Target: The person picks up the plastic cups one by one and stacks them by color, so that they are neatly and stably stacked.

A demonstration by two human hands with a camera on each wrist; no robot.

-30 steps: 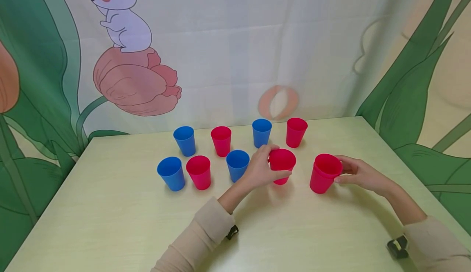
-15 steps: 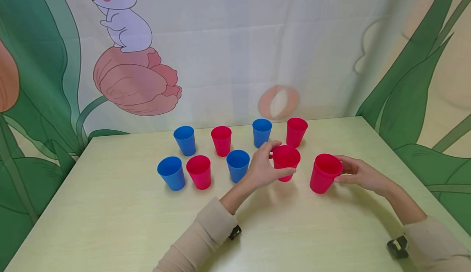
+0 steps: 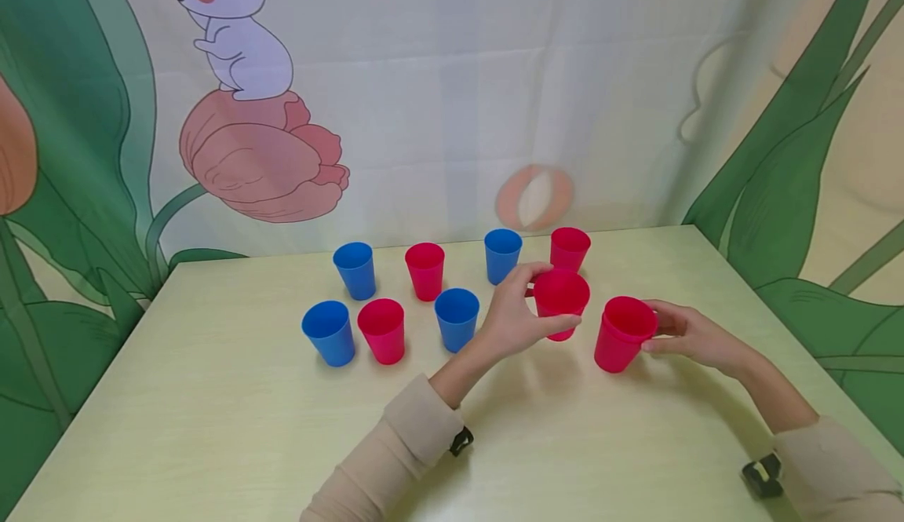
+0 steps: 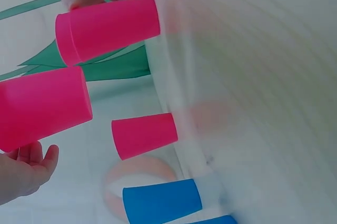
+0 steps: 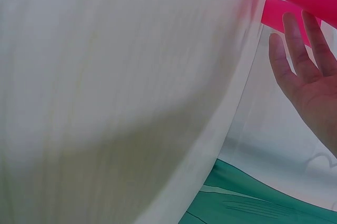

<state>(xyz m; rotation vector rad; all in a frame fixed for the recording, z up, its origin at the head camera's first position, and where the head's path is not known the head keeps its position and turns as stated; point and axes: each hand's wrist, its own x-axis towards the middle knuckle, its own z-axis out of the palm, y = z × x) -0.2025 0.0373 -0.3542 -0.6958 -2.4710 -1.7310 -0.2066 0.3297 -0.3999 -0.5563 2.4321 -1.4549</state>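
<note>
My left hand [image 3: 521, 314] holds a red plastic cup [image 3: 560, 302] by its side, upright and lifted off the table. In the left wrist view, a gap shows between this cup's base [image 4: 47, 105] and the tabletop. To its right, my right hand [image 3: 695, 337] grips a stack of nested red cups [image 3: 621, 341] near the rim; a second rim line shows below the top one. That stack stands on the table. Behind the lifted cup is another red cup [image 3: 569, 249], partly covered by it. The right wrist view shows my right fingers [image 5: 297, 56] against the stack.
On the table [image 3: 212, 428], to the left, blue cups [image 3: 328, 334] and red cups [image 3: 381, 331] stand upright in two rows. A blue cup [image 3: 457, 319] is close beside my left wrist. A printed curtain [image 3: 424, 114] hangs behind the table's far edge.
My left hand has raised the red cup off the table and carried it rightward, closer to the stack. The right hand and its stack have stayed in place.
</note>
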